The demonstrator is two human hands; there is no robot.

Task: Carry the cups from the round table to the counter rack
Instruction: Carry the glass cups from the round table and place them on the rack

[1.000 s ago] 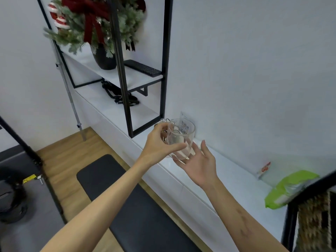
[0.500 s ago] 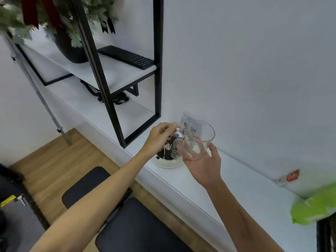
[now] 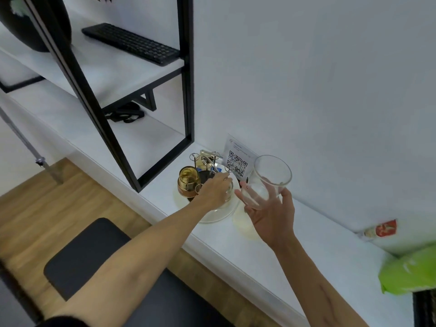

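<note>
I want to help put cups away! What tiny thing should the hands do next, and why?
Probably flip the clear glass over. The right hand holds it mouth-up beside the wire rack, while the left hand is setting another glass there. The gold cup already hangs upside down.

R hand (image 3: 271, 214) w/ clear glass cup (image 3: 267, 180) tilted, L hand (image 3: 213, 191) at wire rack (image 3: 207, 161) on counter (image 3: 271, 251).
</note>
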